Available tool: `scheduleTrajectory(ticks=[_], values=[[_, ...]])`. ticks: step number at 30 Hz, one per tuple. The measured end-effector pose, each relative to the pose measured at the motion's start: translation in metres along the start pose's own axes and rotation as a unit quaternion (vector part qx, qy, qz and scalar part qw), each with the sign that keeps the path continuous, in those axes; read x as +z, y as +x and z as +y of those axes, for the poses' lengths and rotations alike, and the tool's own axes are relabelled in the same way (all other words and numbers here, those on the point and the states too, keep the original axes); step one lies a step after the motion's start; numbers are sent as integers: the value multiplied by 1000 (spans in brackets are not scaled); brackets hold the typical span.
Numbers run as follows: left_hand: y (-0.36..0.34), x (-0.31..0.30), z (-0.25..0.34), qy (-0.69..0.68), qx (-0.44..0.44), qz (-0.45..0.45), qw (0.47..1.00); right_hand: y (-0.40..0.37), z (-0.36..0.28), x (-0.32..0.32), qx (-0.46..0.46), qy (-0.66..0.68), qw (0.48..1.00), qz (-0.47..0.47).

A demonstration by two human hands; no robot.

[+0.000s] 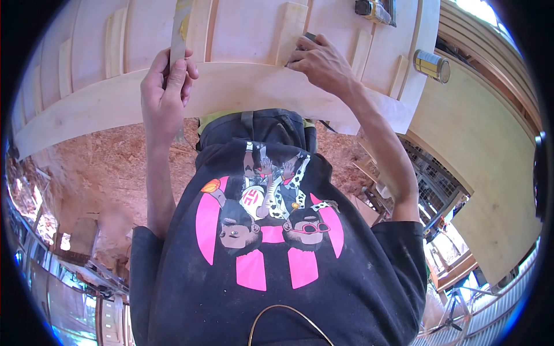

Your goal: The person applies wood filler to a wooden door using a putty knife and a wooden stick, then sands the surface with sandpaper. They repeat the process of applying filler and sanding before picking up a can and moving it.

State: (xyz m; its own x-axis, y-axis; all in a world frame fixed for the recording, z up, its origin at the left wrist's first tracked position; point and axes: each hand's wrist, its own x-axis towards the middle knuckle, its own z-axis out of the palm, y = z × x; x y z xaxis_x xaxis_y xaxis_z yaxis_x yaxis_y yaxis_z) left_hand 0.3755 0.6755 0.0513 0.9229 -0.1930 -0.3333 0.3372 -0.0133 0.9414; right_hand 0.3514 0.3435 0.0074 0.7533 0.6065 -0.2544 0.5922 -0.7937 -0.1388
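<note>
My left hand (167, 83) is closed round a long, flat grey strip (178, 49) that points away from me and carries a yellow smear near the upper edge of the view. A pale wooden panel (242, 78) with several raised slats lies in front of my body. To the right, my right hand (323, 63) grips a small dark flat-edged piece (310, 37), mostly covered by the fingers. Its fingertips are at the lower end of a short wooden slat (290, 32) on the panel.
A tin with a yellow label (430, 66) sits by the panel's right edge. A dark-ended container (374, 10) lies at the top. Large plywood sheets (490, 161) are on the right, beside stacked boards (490, 63). Sawdust covers the floor (121, 161).
</note>
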Motion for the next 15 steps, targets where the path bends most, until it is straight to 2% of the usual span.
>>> scheduleTrajectory(ticks=[1,3,4,6,7,9,10,12,13,14,15], values=[[0,0,0,-3,1,1,1000,-1,0,-2,-1,0,1000,1],[1,-1,-2,-1,2,3,1000,-2,1,-9,33,5,995,-91],[1,-1,-3,1,2,4,1000,-2,1,-15,34,5,995,-91],[1,0,-3,2,-2,1,1000,-2,3,-29,44,-34,983,-174],[1,1,-3,4,-6,-1,1000,-9,7,-24,46,-34,983,-173],[3,2,-2,2,-14,-5,1000,-27,22,-9,85,59,994,44],[2,4,-2,-1,-23,-5,1000,-27,23,-14,82,58,994,45],[3,12,-3,-16,-53,2,998,-23,16,-34,175,235,934,203],[5,14,-3,-28,-81,5,996,-16,9,-43,167,238,933,214],[6,16,-4,-18,-72,11,997,-9,-1,-51,163,264,914,260],[5,19,-6,-38,-95,-27,994,-5,-13,-58,159,290,893,305]])
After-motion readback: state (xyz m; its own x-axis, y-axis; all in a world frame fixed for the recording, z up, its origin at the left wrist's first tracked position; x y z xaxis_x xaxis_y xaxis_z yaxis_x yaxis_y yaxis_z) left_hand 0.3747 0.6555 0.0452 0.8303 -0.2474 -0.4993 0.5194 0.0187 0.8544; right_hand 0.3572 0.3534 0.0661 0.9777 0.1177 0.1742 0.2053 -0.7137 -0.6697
